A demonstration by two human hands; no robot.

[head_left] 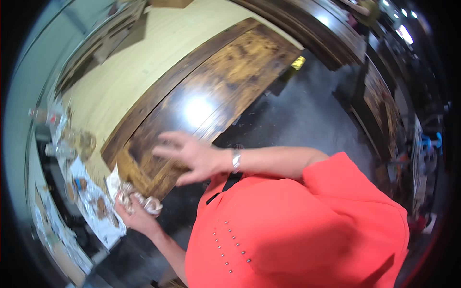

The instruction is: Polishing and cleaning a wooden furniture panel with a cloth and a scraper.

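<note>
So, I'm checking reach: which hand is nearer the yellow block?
Right hand: over the brown wooden panel, short of the yellow block. Left hand: farther off, holding crumpled cloth beside the panel's left end.

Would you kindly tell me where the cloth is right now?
In the head view, the cloth is at the lower left, bunched in the left hand, beside the lower-left end of the wooden panel.

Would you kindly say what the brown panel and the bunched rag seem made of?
Brown panel: wood or wood-look board, glossy, judging by its grain and bright reflection. Bunched rag: probably fabric, apparently matte, since it folds softly; fibre unclear.
</note>
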